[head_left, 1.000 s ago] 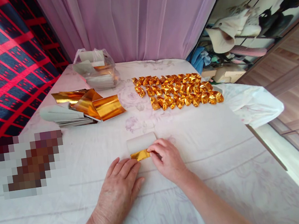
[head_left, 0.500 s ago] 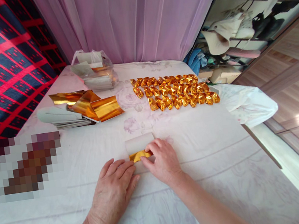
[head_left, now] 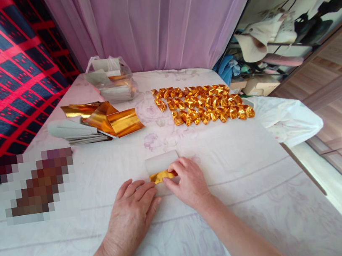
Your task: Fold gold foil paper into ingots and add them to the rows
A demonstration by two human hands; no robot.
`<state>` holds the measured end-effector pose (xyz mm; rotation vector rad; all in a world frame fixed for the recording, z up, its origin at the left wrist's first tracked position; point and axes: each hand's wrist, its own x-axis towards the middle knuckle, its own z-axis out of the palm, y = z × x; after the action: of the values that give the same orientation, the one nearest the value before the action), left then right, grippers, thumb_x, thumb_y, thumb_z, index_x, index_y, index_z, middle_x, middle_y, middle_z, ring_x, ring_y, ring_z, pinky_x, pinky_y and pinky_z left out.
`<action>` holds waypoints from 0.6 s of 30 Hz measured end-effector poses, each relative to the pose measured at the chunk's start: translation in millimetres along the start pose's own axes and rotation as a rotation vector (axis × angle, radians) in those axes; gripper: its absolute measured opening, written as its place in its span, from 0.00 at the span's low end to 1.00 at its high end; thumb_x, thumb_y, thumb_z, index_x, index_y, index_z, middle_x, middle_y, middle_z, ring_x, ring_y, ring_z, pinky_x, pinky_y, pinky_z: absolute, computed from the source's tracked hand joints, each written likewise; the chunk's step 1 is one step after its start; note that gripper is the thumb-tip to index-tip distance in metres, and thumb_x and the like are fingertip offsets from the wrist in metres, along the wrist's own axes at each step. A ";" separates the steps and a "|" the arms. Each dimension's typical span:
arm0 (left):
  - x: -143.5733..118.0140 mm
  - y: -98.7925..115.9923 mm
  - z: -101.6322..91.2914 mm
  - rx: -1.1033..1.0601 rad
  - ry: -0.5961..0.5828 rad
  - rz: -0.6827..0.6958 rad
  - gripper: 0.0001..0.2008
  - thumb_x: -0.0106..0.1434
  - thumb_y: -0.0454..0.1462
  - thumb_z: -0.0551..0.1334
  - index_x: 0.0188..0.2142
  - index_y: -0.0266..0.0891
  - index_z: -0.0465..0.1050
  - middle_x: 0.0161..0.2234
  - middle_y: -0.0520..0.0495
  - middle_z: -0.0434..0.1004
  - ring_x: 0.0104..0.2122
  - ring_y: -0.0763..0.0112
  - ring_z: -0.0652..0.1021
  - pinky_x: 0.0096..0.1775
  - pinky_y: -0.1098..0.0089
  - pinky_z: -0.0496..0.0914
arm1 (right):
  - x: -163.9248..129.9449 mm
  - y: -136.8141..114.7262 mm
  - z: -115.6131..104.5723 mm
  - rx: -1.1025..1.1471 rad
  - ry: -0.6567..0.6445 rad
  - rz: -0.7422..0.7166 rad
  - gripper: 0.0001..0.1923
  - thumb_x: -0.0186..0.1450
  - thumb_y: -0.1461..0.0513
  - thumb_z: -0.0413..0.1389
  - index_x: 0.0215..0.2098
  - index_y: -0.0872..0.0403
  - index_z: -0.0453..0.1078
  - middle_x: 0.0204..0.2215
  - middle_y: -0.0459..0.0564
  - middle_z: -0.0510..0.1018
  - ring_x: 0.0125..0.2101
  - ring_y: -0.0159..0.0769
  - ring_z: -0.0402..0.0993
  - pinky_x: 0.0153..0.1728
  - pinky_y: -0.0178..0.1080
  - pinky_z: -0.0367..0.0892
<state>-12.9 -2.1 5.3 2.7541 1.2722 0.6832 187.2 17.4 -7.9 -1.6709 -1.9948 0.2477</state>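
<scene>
Head view: left hand [head_left: 131, 212] flat, fingers together, pinning the gold paper [head_left: 162, 175] while right hand [head_left: 189, 182] fingertips pinch its fold, probably creasing.

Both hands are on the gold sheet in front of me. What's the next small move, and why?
Probably press the right hand fingertips along the fold to crease it flat. The gold foil paper lies half folded, its white back curling up, while the left hand lies flat by its near left edge. The rows of folded gold pieces beyond suggest further folds follow.
</scene>
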 end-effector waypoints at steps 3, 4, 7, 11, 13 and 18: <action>-0.2 0.7 0.8 0.004 -0.024 0.009 0.14 0.71 0.40 0.53 0.47 0.41 0.76 0.44 0.46 0.81 0.44 0.59 0.77 0.52 0.52 0.65 | -0.4 4.3 -1.4 0.046 -0.010 -0.027 0.05 0.58 0.63 0.62 0.31 0.51 0.70 0.33 0.48 0.74 0.36 0.39 0.71 0.39 0.40 0.63; -0.1 1.3 1.4 0.006 -0.036 0.011 0.15 0.71 0.41 0.53 0.49 0.41 0.75 0.45 0.46 0.80 0.44 0.58 0.76 0.52 0.51 0.65 | -0.5 5.2 -1.8 0.058 -0.008 -0.034 0.04 0.58 0.64 0.62 0.32 0.51 0.71 0.33 0.48 0.74 0.36 0.39 0.71 0.39 0.40 0.63; 0.1 3.4 4.2 0.024 -0.072 0.005 0.16 0.71 0.42 0.54 0.53 0.42 0.74 0.46 0.44 0.78 0.45 0.57 0.75 0.52 0.50 0.66 | -1.0 6.3 -2.1 0.072 -0.004 -0.040 0.04 0.58 0.64 0.61 0.32 0.51 0.71 0.33 0.48 0.74 0.36 0.39 0.71 0.39 0.40 0.64; 0.6 5.6 7.2 0.049 -0.095 -0.006 0.17 0.69 0.44 0.56 0.52 0.42 0.75 0.47 0.42 0.77 0.45 0.56 0.74 0.52 0.49 0.66 | -1.0 6.1 -2.1 0.075 -0.013 -0.037 0.04 0.58 0.64 0.61 0.32 0.51 0.71 0.33 0.48 0.74 0.36 0.40 0.71 0.39 0.40 0.64; 1.0 6.0 7.1 0.059 -0.097 -0.005 0.18 0.69 0.44 0.57 0.52 0.39 0.74 0.46 0.42 0.77 0.45 0.56 0.74 0.52 0.49 0.66 | -1.0 6.1 -2.1 0.074 -0.014 -0.037 0.04 0.58 0.64 0.61 0.32 0.51 0.71 0.32 0.48 0.74 0.35 0.40 0.71 0.39 0.40 0.63; 2.4 4.9 3.2 0.060 -0.092 -0.001 0.17 0.69 0.43 0.56 0.49 0.37 0.76 0.45 0.42 0.78 0.44 0.57 0.75 0.52 0.49 0.67 | -1.2 6.2 -1.9 0.071 -0.007 -0.034 0.04 0.58 0.64 0.61 0.32 0.51 0.71 0.33 0.48 0.74 0.36 0.40 0.71 0.39 0.40 0.63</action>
<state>-6.8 -3.2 4.4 2.7954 1.2959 0.5197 193.6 17.2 -9.5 -1.5924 -1.9941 0.3085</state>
